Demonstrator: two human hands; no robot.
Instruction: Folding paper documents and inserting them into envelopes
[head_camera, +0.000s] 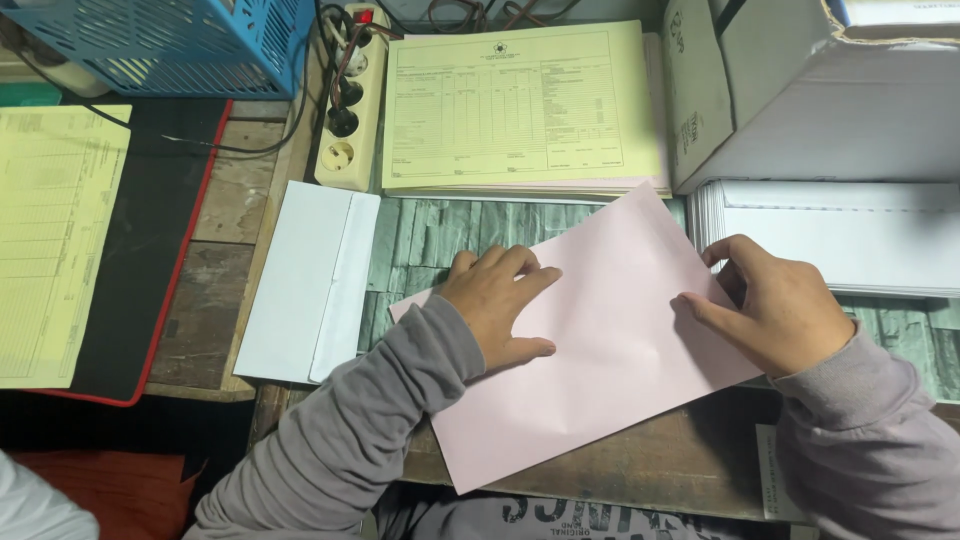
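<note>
A pink sheet of paper (610, 330) lies tilted on the desk in front of me, apparently folded in half. My left hand (500, 300) rests flat on its left part, fingers spread and pressing down. My right hand (775, 305) grips the sheet's right edge between thumb and fingers. Both arms wear grey sleeves. A white envelope (305, 285) with its flap open lies to the left of my left hand, apart from it.
A stack of yellow printed forms (520, 105) lies behind the pink sheet. A pile of white envelopes (850, 235) and a cardboard box (800, 90) stand at right. A power strip (350, 100), a blue basket (180, 40) and another yellow form (50, 240) are at left.
</note>
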